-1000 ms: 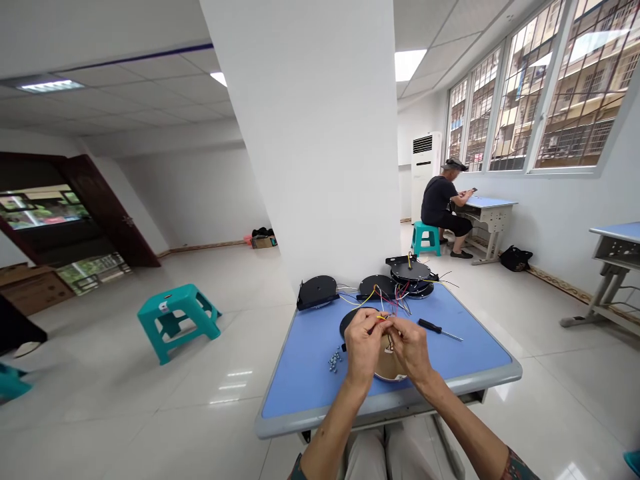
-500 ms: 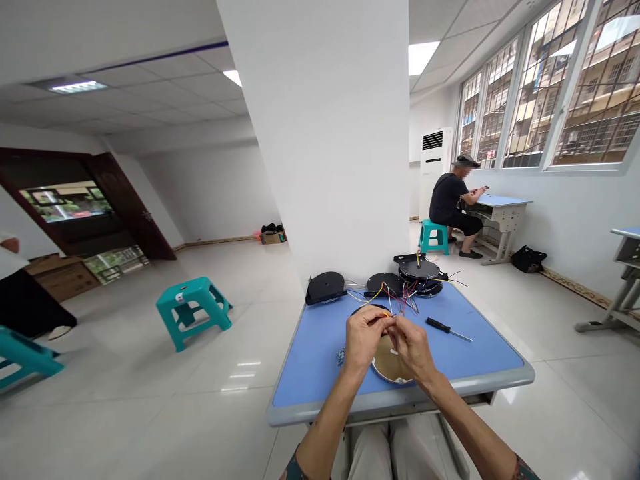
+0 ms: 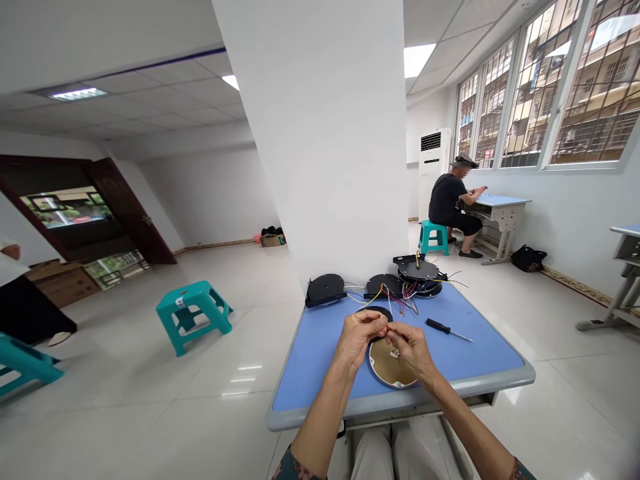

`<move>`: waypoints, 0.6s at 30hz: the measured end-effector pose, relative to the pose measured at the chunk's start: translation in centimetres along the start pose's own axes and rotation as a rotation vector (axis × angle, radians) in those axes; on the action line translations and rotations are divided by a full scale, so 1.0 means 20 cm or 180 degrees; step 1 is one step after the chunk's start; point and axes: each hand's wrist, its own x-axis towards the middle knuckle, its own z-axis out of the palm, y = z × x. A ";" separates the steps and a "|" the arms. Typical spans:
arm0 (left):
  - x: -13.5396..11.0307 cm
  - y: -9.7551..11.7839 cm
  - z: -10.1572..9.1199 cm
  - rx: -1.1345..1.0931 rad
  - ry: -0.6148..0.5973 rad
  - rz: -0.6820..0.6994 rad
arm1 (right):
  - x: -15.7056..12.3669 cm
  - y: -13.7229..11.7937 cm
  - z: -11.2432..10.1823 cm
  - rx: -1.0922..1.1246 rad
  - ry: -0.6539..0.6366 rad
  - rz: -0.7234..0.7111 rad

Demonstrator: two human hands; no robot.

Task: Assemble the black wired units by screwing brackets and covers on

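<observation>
My left hand and my right hand meet over the blue table, fingertips pinched together on thin coloured wires. Those wires run back toward a stack of black round discs. Under my hands lies a tan round plate partly on a black disc. Both hands are closed in a pinch on the wire ends.
A black-handled screwdriver lies to the right of my hands. Two more black discs sit at the table's far edge against a white pillar. Teal stools stand on the floor at left. Another person sits at a far desk.
My hands have dropped slightly toward me and more of the tan plate shows. The view shifted right between the earliest frame and the middle one, then held.
</observation>
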 end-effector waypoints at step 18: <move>-0.01 0.03 0.01 0.1061 0.0047 0.0917 | 0.04 -0.14 0.02 0.1119 0.0038 0.0822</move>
